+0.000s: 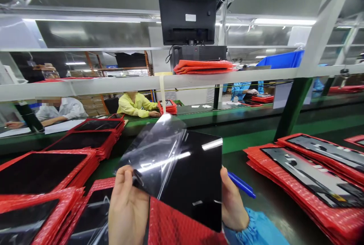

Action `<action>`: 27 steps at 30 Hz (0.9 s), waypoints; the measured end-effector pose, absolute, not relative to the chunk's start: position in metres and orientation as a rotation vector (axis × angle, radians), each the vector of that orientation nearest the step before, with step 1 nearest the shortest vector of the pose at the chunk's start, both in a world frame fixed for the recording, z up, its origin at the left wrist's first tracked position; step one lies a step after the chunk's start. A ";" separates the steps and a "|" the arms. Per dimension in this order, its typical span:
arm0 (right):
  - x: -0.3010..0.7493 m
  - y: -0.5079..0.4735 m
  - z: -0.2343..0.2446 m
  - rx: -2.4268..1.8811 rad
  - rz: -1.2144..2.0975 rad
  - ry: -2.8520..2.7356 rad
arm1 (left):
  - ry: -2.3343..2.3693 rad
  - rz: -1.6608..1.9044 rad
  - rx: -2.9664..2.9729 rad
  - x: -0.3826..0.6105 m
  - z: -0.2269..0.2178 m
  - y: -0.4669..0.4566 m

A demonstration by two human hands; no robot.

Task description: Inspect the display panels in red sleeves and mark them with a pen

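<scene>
A black glass display panel [196,184] is held up, tilted, in front of me. My right hand [233,205], in a blue sleeve, is closed on its right edge. A blue pen [241,185] sticks out beside that hand; whether the fingers hold it is hidden. My left hand [126,207] pinches the near left corner of a clear protective film [155,154], by a small dark tab. The film is partly lifted and folded over the panel's left side. Under the panel lies a red bubble-wrap bag [182,224].
Stacks of red bubble bags with black panels [42,169] stand at left. More red bags [307,184] carry panels with grey backs at right. A white shelf beam [127,88] crosses ahead, below a monitor [187,19]. Co-workers [136,105] sit beyond the bench.
</scene>
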State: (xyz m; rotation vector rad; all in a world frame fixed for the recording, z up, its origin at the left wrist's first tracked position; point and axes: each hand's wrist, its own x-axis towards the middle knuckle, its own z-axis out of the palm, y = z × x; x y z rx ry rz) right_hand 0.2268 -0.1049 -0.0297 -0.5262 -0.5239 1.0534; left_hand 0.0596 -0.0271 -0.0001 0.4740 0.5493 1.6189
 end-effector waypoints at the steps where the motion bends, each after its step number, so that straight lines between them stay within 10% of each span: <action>1: 0.224 -0.103 -0.028 -0.551 1.019 -0.534 | 0.543 1.674 0.469 0.058 0.002 -0.028; 27: 0.204 -0.098 -0.025 -1.108 0.752 -0.975 | 0.430 2.301 0.871 0.081 -0.003 -0.066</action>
